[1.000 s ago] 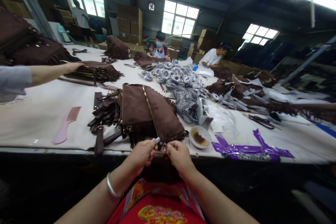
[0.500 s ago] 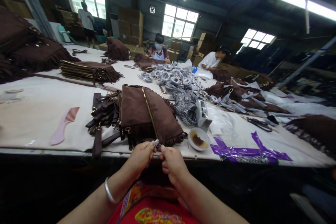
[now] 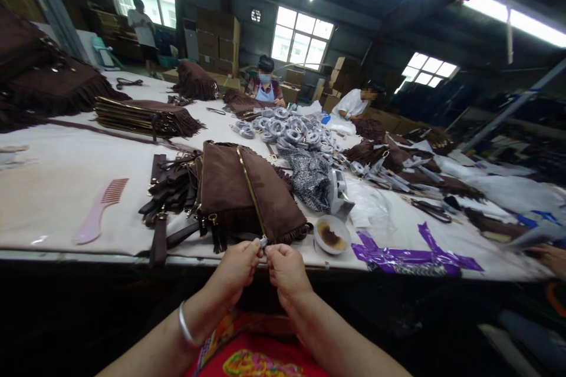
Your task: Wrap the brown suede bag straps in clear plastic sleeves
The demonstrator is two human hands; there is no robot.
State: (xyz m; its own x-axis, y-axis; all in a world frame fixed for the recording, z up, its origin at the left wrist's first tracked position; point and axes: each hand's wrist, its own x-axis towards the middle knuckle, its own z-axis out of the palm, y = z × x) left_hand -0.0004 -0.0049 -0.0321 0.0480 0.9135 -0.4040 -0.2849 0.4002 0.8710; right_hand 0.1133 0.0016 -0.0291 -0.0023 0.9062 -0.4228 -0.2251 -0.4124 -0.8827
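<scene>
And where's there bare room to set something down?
Mostly on the left, around the pink comb, between the stacked bags and the near table edge. A smaller patch lies right of the purple plastic. The middle is crowded: brown bag, dark straps, grey coils, bowl.

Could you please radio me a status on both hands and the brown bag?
Left hand pinching small pale piece by near edge of brown bag. Right hand pinched beside it, contents unclear. Bag on table, white bowl close by.

Small silvery piece (image 3: 263, 242), lower centre: partly hidden by left fingers (image 3: 251, 251), too small to identify. Brown bag pile (image 3: 53, 91), left: cut by frame edge. Co-worker's hand (image 3: 553, 258), lower right: cropped. Red garment (image 3: 265, 344), bottom centre: cropped.
</scene>
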